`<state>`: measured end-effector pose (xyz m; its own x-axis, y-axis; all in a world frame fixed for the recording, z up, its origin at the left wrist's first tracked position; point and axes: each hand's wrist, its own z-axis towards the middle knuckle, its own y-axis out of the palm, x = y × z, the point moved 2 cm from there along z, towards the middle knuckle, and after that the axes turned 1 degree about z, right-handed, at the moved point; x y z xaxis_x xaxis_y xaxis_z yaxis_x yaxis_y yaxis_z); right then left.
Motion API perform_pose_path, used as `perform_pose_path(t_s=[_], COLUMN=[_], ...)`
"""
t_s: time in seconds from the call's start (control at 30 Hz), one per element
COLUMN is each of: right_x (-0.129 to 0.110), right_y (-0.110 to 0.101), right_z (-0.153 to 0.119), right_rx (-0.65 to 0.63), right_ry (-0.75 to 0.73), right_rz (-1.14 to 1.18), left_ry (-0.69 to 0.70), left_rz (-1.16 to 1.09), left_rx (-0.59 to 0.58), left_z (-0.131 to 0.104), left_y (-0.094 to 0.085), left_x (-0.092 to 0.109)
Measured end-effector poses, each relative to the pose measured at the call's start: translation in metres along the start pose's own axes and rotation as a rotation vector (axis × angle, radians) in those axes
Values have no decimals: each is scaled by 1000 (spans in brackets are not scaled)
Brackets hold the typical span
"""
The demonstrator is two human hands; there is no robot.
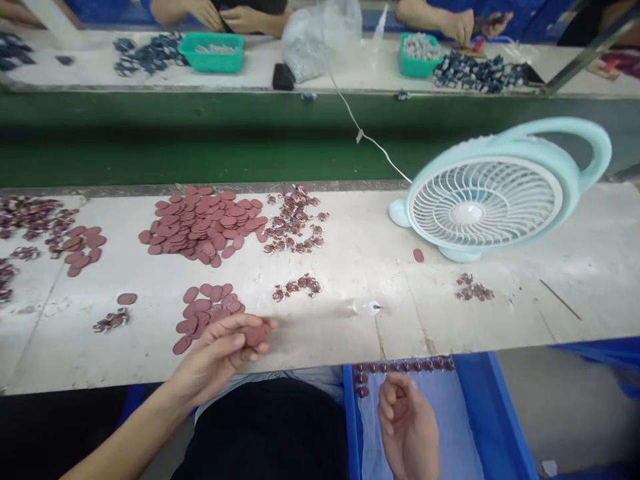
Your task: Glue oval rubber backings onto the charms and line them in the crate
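My left hand (220, 357) is closed on a reddish-brown oval tag (257, 335), pinched between thumb and fingers above the table's front edge. Beside it lies a small pile of matching oval tags (200, 312). Over the blue tray (505, 413) is my right hand (409, 423), its fingers curled in; whatever they hold, if anything, is hidden. Inside the tray, a row of small reddish-brown pieces (411, 367) runs along the far edge of a white sheet (453, 417). Two more such pieces sit at the left end, below the row.
A larger heap of oval tags (200, 223) and clusters of small shiny brown pieces (295, 223) lie on the white table (345, 227). A small bottle (367, 307) lies near the middle. The light-blue fan (467, 213) stands right. Co-workers' hands (463, 27) are at the far bench.
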<state>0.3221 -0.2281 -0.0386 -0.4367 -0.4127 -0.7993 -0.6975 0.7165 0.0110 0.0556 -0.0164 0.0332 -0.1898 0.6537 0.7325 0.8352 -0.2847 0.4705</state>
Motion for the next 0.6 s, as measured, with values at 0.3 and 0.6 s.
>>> perform_pose_path(t_s=[0.3,0.6], right_x=[-80,-109], right_y=[109,123], right_z=[63,1], right_rx=[-796,-412], right_ry=[423,-9], right_rz=[1314,282], left_ry=[-153,-118], left_rz=[-456,-538], left_rx=[-93,-160], left_z=[3,9], left_y=[38,38], left_x=[-36,-38])
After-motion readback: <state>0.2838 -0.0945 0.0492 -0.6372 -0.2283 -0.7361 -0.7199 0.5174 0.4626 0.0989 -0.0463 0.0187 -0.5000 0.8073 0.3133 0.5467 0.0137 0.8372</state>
